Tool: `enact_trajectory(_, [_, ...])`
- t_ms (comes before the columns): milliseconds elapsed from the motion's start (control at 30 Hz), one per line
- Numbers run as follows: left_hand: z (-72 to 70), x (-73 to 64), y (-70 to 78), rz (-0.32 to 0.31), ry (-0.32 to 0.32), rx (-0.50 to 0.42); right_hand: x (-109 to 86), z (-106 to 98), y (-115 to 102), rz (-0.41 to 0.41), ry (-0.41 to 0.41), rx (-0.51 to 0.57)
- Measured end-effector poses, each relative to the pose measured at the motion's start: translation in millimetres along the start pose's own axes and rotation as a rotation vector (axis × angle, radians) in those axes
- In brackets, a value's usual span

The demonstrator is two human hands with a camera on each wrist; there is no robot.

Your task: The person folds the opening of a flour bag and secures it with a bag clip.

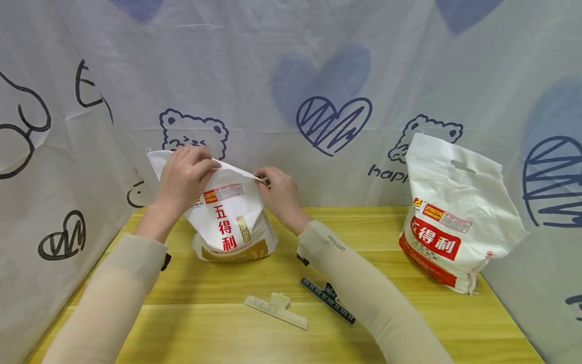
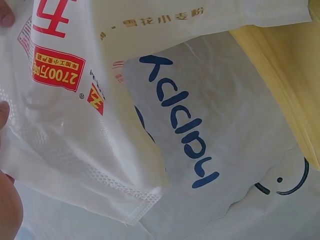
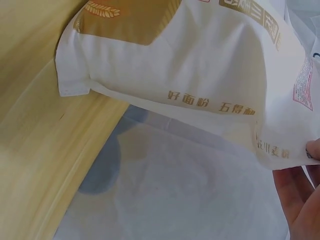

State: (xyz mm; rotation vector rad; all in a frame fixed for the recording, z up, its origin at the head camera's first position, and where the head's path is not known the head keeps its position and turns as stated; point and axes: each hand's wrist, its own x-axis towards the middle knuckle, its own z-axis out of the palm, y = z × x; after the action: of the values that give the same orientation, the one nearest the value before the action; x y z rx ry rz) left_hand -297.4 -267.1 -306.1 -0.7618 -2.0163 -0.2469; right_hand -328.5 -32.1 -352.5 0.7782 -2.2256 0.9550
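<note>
A white flour bag (image 1: 227, 212) with red lettering and a gold-brown base stands upright on the table at centre left. Its top edge is pulled out flat and slants down to the right. My left hand (image 1: 184, 174) grips that edge near its left end, thumb in front. My right hand (image 1: 279, 194) pinches the top corner at the right end. In the left wrist view the bag's side (image 2: 115, 125) hangs beside the fingertips (image 2: 4, 114). The right wrist view shows the bag's corner (image 3: 280, 155) between the thumb and fingers of the right hand (image 3: 302, 195).
A second flour bag (image 1: 445, 217), white and red with a handle slot, leans at the right of the wooden table (image 1: 218, 333). A clear clip (image 1: 277, 309) and a black clip (image 1: 328, 301) lie in front. A printed cloth (image 1: 254, 101) hangs behind.
</note>
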Motion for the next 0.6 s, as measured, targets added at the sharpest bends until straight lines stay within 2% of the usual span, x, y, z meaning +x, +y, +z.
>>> enact_trajectory(200, [-1.9, -4.9, 2.4, 0.017, 0.030, -0.007, -2.0, 1, 0, -0.014, 0.010, -0.012])
enact_trajectory(467, [-3.4, -15.4, 5.2, -0.003, 0.035, 0.007, -7.8, 2, 0, -0.049, 0.014, -0.038])
enact_trajectory(600, [-5.0, -18.8, 7.1, -0.010, 0.032, 0.008, -9.6, 3, -1, -0.052, -0.009, -0.056])
